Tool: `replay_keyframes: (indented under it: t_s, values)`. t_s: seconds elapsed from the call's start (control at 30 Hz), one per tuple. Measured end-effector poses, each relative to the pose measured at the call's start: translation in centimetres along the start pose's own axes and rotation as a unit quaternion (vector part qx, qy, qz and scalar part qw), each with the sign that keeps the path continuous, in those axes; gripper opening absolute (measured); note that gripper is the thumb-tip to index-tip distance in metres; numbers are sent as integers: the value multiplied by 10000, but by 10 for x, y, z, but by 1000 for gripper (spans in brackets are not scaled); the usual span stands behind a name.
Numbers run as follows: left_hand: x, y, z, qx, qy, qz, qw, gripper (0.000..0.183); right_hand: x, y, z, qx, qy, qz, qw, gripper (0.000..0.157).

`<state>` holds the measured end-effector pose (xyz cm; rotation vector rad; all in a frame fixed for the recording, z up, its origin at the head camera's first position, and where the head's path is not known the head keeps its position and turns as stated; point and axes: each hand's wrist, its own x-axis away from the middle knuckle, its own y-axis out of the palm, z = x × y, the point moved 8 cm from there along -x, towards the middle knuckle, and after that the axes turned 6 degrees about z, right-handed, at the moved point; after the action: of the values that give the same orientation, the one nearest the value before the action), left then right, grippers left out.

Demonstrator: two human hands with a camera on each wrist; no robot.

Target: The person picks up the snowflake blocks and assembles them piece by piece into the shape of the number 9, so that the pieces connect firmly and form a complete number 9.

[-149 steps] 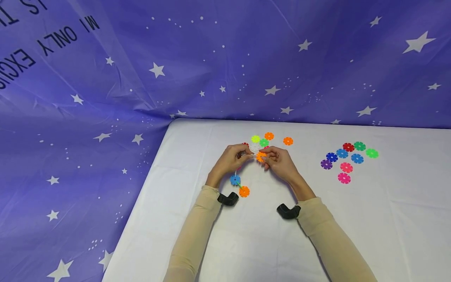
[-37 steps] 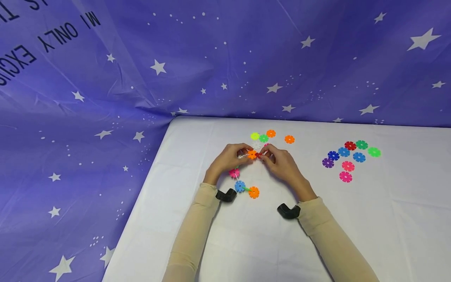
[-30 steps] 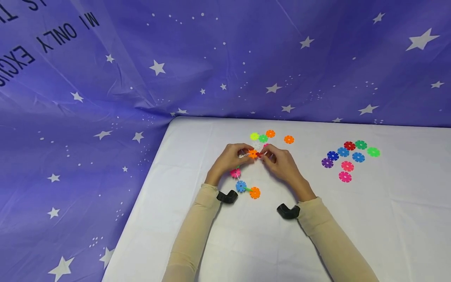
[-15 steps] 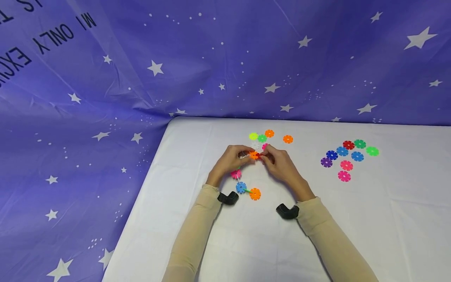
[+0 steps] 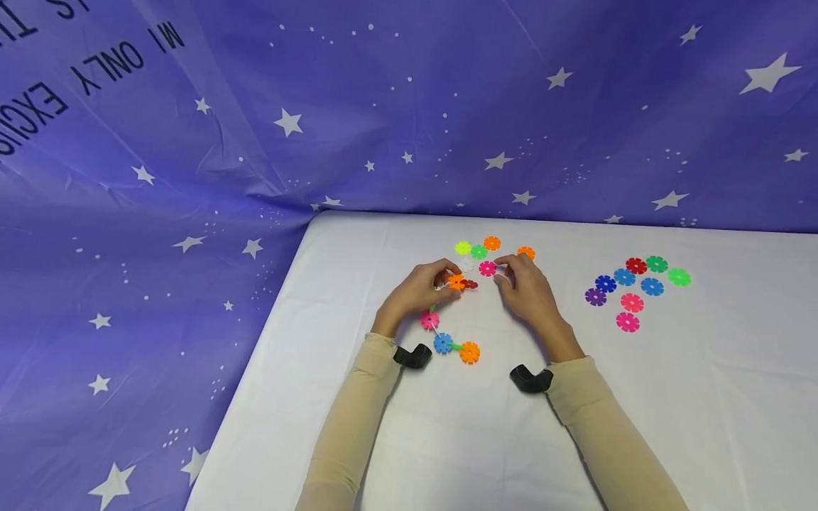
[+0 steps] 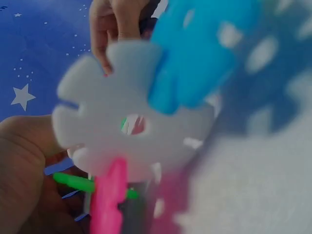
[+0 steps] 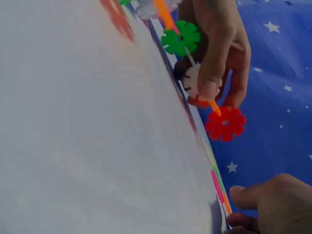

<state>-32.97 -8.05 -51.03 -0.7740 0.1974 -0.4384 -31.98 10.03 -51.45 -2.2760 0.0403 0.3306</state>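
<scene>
My left hand (image 5: 418,289) pinches a chain of notched plastic discs between thumb and fingers. In the right wrist view its thumb presses on a white disc (image 7: 192,80); an orange disc edge links this to a red disc (image 7: 234,129) at the chain's end. The chain's other end hangs toward me, with a pink disc (image 5: 429,321), a blue disc (image 5: 441,345) and an orange disc (image 5: 469,357). My right hand (image 5: 530,291) has thumb and fingers apart, its fingertips just right of a loose pink disc (image 5: 483,270). Whether they touch it, I cannot tell.
Behind the hands lie loose discs: yellow (image 5: 463,248), green (image 5: 478,253), white (image 5: 467,264) and orange ones. Another group of several discs, including a purple disc (image 5: 596,298), lies on the white tablecloth (image 5: 722,397) at right. A purple starry curtain (image 5: 383,106) stands behind.
Five seconds ago my right hand held an orange disc at the chain; later it held the red disc there. Now it has let go of the red disc and moved right, beside the loose pink disc.
</scene>
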Motion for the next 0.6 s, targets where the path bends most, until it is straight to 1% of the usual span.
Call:
replay_keyframes:
  t_s: [0.17, 0.27, 0.33, 0.43, 0.5, 0.6]
  values:
    - [0, 0, 3, -90, 115, -130, 9998, 37, -1, 3, 4, 22, 37, -133, 9999, 44]
    - [0, 1, 3, -275, 200, -152, 9993, 36, -2, 5, 3, 111, -5, -144, 9998, 48]
    - [0, 1, 2, -424, 221, -157, 9987, 35, -3, 7, 4, 213, -6, -142, 9997, 46]
    - [0, 1, 1, -582, 172, -121, 9981, 37, -4, 10, 5, 348, 29, -124, 9993, 39]
    - [0, 1, -1, -613, 109, -94, 9980, 38, -4, 11, 7, 379, 74, -117, 9992, 34]
    - [1, 0, -1, -598, 77, -43, 9982, 42, -4, 12, 8, 321, 113, -146, 9993, 33]
